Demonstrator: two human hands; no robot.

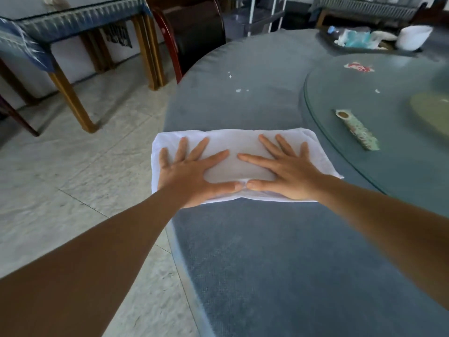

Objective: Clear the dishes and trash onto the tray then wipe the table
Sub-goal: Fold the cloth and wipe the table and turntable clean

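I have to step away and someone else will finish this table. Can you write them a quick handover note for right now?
Left hand and right hand: both flat, fingers spread, pressing the white cloth onto the blue table near its edge.
Tray sits at the far side, holding a white bowl and trash.
Done: most clearing; wiping is under way.
Left: white crumbs ahead of the cloth, a red wrapper and a paper sleeve on the glass turntable.

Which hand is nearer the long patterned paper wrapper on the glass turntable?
Right hand: wrapper lies just beyond, to its right. Left hand sits farther left.
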